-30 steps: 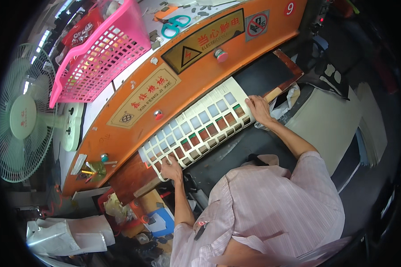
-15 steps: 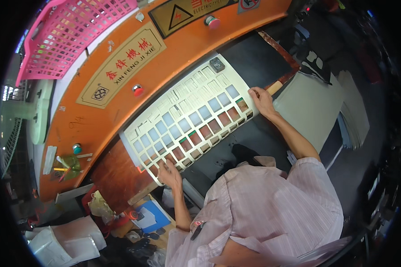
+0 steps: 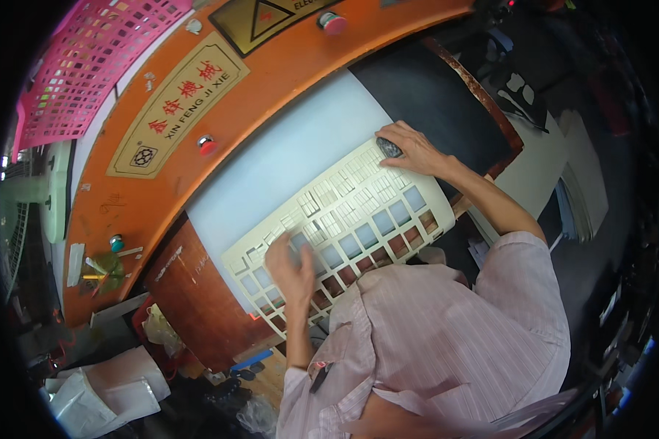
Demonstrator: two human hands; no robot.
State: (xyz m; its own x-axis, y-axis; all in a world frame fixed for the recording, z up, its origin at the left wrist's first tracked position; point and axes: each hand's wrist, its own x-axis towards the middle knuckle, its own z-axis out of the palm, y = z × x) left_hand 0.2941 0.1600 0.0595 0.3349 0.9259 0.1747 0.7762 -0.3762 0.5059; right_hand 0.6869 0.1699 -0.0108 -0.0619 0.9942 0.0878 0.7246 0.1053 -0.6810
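Note:
A cream-coloured die-cut sheet (image 3: 322, 235) lies slanted in front of me, its near edge hanging close to my shirt. Rows of rectangular cells run across it: the near rows are open windows, while the far rows hold narrow cut pieces. At its far right corner, my right hand (image 3: 415, 152) is closed around a small dark block (image 3: 389, 148), which rests against the sheet. Over the left part of the sheet is my left hand (image 3: 291, 272), thumb apart, its fingers smeared by motion. Beneath the sheet shows a pale bluish-white board (image 3: 285, 157).
An orange machine front (image 3: 220, 102) with a red button (image 3: 206, 145) curves along the far side. A reddish-brown board (image 3: 198, 300) is at left, a black surface (image 3: 425, 91) at right. A pink basket (image 3: 102, 66) stands far left; stacked grey sheets (image 3: 586, 175) lie right.
The sheet has come nearer to me, baring the pale board behind it. My right hand has moved from the sheet's edge onto the dark block. My left hand has left the near-left corner.

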